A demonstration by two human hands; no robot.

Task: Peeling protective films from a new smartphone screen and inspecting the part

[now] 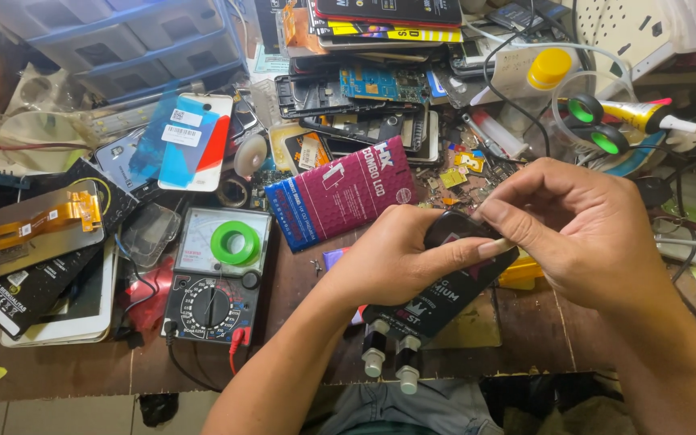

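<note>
We held both hands over the bench's near edge: our left hand curled around a small black device, thumb stretched along its side, while our right hand pinched at its top with fingertips bunched. The device sat just above a black packet. The wooden bench was crowded: a multimeter carrying a green tape roll, a maroon box, phone parts behind.

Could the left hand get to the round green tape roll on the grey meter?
Probably yes. The round green tape roll lies on top of the grey meter with nothing covering it, and bare brown table lies between. But the left hand is gripping a black flat packet, so it isn't free.
</note>
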